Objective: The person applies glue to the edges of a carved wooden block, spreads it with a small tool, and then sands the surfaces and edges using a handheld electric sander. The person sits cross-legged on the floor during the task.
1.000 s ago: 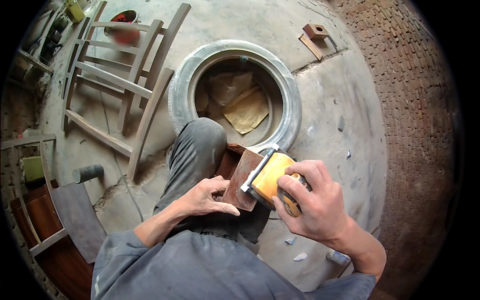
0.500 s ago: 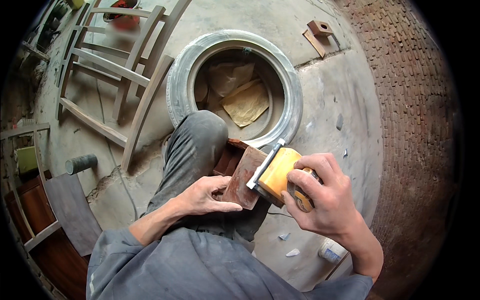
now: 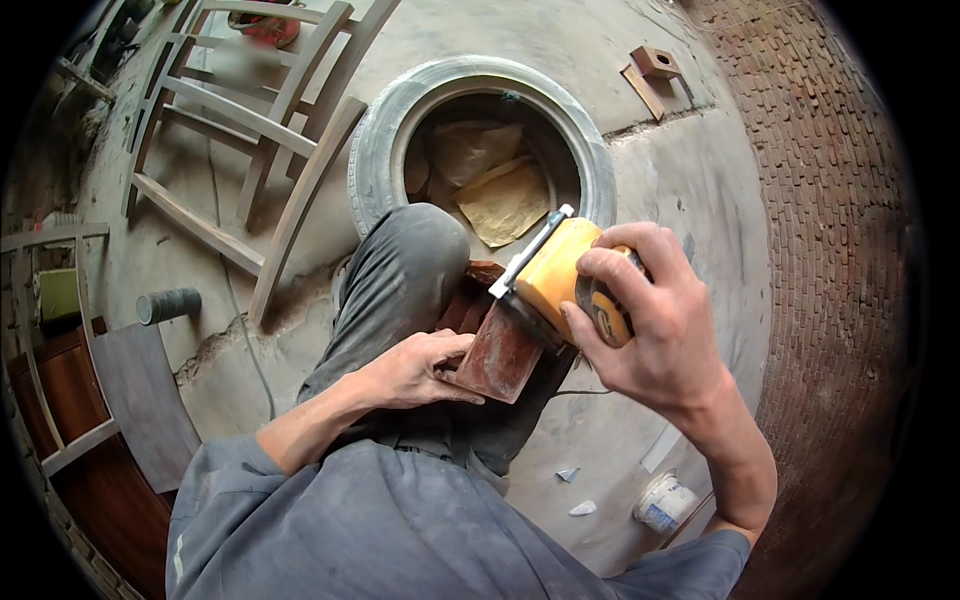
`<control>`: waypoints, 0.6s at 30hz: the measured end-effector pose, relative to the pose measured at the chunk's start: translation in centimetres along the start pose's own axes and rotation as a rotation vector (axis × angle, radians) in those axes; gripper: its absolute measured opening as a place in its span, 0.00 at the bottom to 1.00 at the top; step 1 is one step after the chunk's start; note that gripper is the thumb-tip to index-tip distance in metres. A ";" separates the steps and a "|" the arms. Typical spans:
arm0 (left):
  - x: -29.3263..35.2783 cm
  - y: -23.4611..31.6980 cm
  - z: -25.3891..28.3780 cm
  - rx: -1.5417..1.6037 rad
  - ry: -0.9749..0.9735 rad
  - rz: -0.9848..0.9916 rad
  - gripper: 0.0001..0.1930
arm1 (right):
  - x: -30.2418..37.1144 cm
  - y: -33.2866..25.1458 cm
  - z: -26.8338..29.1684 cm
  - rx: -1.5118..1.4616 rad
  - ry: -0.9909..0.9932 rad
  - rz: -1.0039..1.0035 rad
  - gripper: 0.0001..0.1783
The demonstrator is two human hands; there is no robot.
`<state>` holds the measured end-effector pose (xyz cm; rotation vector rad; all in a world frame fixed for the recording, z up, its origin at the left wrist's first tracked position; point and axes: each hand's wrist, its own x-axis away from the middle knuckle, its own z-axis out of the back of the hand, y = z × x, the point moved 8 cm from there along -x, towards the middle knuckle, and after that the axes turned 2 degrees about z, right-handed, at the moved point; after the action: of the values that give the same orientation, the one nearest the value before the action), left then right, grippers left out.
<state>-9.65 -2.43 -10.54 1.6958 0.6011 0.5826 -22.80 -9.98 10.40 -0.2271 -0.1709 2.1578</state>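
My left hand [image 3: 427, 368] is closed on the near left edge of a reddish-brown wooden box [image 3: 497, 360], which rests over my thigh. Pale dust covers part of its face. My right hand [image 3: 650, 305] wraps round the dark grip of a yellow power sander [image 3: 558, 268] with a white clamp bar along its left side. The sander lies tilted over the far right part of the box and hides that part. Whether its pad touches the wood I cannot tell.
Beyond my knee [image 3: 420, 235] lies a tyre [image 3: 375, 150] with yellow paper [image 3: 503, 203] inside. Pale wooden frames [image 3: 305, 220] stand at the left. A white tub [image 3: 665, 503] sits at lower right; a small wooden box [image 3: 655, 62] lies far right. A brick surface [image 3: 810, 200] borders the right.
The sander and my right hand have moved away from me, toward the far end of the box. More of the box's near face shows. My left hand keeps its hold.
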 end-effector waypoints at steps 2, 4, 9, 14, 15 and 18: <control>-0.1 -0.2 0.0 -0.106 -0.023 -0.045 0.28 | 0.4 -1.8 -0.4 0.005 -0.009 0.052 0.15; 0.0 0.1 0.3 -0.039 0.007 -0.009 0.22 | 1.3 -3.7 -1.3 -0.016 -0.040 0.113 0.14; 0.2 -0.6 0.2 -0.067 0.051 -0.083 0.18 | 1.2 -4.3 -1.3 0.021 -0.027 0.110 0.14; 0.2 -0.6 0.2 -0.024 0.065 -0.073 0.16 | 1.3 -3.6 -0.9 0.014 -0.045 0.059 0.21; 0.3 -0.8 0.3 -0.080 0.034 -0.051 0.16 | 1.9 -4.3 -1.3 -0.029 -0.054 0.061 0.21; 0.3 -1.0 0.0 -0.022 0.064 -0.077 0.15 | 3.4 -6.7 -2.1 -0.078 -0.103 0.116 0.21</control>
<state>-9.48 -2.06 -11.53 1.6313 0.7005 0.5874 -18.81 -3.34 9.37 -0.1742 -0.3078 2.2822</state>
